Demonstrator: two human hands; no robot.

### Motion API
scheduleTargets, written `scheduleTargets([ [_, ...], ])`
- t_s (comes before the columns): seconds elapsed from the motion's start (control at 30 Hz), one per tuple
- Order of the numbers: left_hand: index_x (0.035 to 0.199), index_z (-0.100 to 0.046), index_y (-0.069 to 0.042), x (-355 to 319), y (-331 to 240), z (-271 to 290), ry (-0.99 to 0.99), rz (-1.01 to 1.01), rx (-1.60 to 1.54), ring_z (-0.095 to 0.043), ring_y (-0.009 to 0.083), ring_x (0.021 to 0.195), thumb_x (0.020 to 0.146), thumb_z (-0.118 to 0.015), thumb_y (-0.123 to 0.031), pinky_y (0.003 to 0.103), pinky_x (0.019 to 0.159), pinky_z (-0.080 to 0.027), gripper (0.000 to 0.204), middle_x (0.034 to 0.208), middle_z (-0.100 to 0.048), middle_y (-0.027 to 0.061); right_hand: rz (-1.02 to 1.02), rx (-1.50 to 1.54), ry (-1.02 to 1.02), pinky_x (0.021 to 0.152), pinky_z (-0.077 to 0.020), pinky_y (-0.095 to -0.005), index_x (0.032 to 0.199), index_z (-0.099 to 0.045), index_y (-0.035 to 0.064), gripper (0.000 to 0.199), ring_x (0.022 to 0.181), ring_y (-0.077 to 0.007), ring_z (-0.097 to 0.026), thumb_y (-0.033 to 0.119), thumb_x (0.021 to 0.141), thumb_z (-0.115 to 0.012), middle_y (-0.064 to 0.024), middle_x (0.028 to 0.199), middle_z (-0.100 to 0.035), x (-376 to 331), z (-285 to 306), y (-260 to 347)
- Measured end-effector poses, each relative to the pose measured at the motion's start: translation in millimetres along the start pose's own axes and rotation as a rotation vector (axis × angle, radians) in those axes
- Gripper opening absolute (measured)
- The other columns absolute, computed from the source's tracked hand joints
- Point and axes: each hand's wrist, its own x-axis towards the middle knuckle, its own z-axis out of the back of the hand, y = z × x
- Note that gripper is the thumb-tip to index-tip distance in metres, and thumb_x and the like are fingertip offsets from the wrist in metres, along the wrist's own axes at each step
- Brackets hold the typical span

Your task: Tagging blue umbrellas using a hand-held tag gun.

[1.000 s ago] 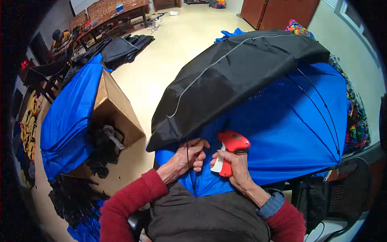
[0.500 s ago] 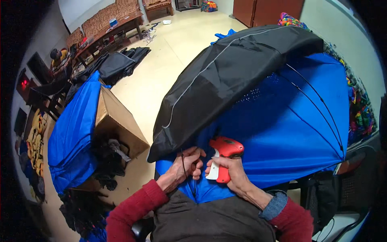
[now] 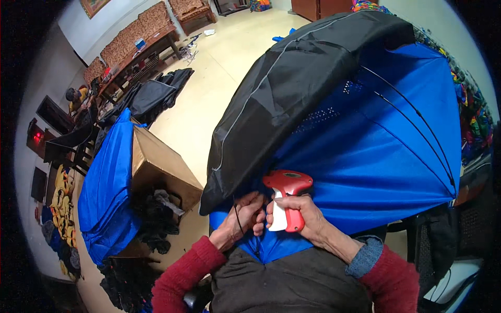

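A large umbrella canopy lies over my lap, its blue fabric [image 3: 355, 177] spread to the right with thin dark ribs. A black fabric panel [image 3: 282, 88] with a grey seam line arches over its left part. My right hand [image 3: 308, 211] is wrapped round the grip of a red and white tagging gun [image 3: 290, 181]. Close beside the gun, my left hand [image 3: 244, 215] is closed in a pinch on the umbrella fabric by the black panel's lower end; its fingertips are partly hidden. A thin dark strip crosses the left wrist.
To the left stands an open cardboard box [image 3: 164, 161] with blue fabric [image 3: 107, 193] draped over it and dark material inside. Black fabric [image 3: 151, 94] lies on the floor beyond. A person [image 3: 77, 96] sits far left, near a long wooden table [image 3: 135, 55]. Multicoloured fabric [image 3: 472, 109] lines the right wall.
The whole view has shifted slightly, with the hands now a little to the right in it. The tagging gun has tilted a little and sits closer to my left hand.
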Motion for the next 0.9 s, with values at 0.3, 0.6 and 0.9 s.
scheduleTargets([
  [0.3,0.084,-0.043,-0.008,-7.8,0.0,-4.4,0.018,-0.01,-0.057,-0.037,0.0104,0.039,0.095,-0.034,-0.029,0.024,0.037,-0.033,0.025,0.055,-0.042,0.0024,0.028,0.048,-0.011,0.072,-0.0493,-0.0312,0.086,-0.055,-0.0033,0.025,0.073,-0.0212,-0.061,0.02,0.082,-0.049,-0.0139,0.078,-0.062,1.6,-0.7,-10.6],
  [0.6,0.085,-0.044,-0.007,-2.5,-0.3,-3.4,-0.003,-0.033,-0.02,-0.037,0.0097,0.038,0.095,-0.035,-0.03,0.024,0.036,-0.033,0.026,0.055,-0.042,0.0019,-0.059,0.011,-0.094,0.064,-0.05,-0.0304,0.085,-0.053,-0.0023,0.018,0.065,-0.02,-0.06,0.015,0.082,-0.05,-0.0126,0.074,-0.06,13.9,0.6,-2.7],
  [0.9,0.083,-0.044,-0.01,-6.1,-1.3,-3.1,0.026,-0.108,0.019,-0.031,0.0088,0.036,0.094,-0.037,-0.029,0.025,0.034,-0.028,0.023,0.052,-0.036,-0.0014,0.138,-0.273,-0.146,0.05,-0.0459,-0.0262,0.089,-0.049,0.0017,0.013,0.056,-0.016,-0.056,0.009,0.079,-0.055,-0.0094,0.068,-0.056,14.8,2.3,-4.2],
])
